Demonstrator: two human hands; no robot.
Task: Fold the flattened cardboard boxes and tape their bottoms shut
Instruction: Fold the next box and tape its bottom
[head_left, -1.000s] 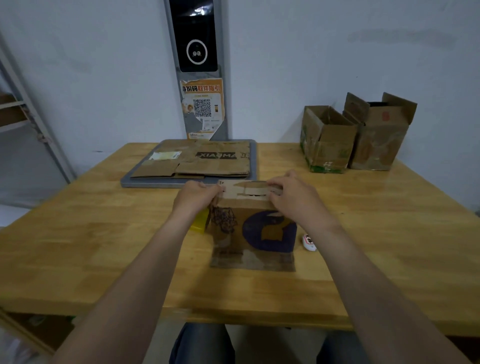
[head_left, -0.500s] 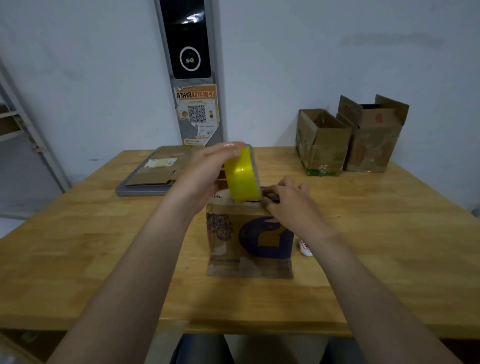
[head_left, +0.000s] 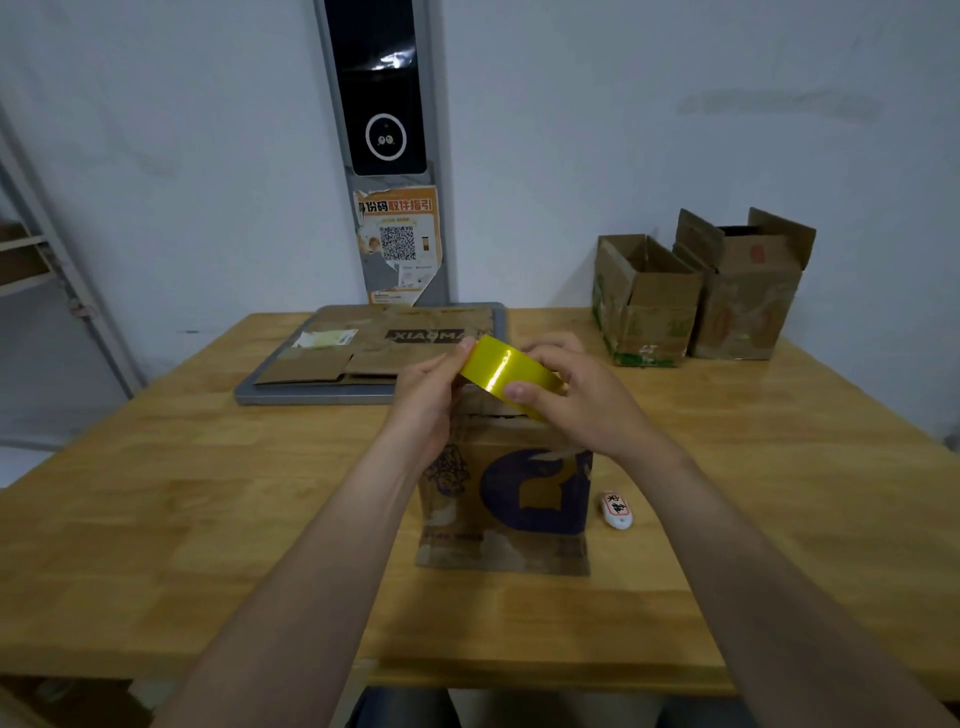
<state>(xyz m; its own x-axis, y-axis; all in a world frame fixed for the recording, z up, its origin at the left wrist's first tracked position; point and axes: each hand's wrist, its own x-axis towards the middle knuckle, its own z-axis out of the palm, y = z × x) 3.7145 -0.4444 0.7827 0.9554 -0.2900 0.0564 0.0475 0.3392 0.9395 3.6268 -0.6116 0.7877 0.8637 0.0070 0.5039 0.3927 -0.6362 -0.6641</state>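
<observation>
Since the preceding view, the yellow tape roll (head_left: 506, 371), then held upright by the left hand (head_left: 426, 400) alone, has been turned so that its glossy band faces the camera. The right hand (head_left: 582, 405) has been lifted from the box top to it. The roll is now grasped from both sides: left fingers (head_left: 441, 374) curled at its left edge, right thumb pressed on the band. It is held just above the upright cardboard box (head_left: 519, 499), brown, worn and printed with a dark purple shape, which stands on the grained wooden tabletop (head_left: 208, 493). A small white oval tag (head_left: 616, 510) lies just beside the box
</observation>
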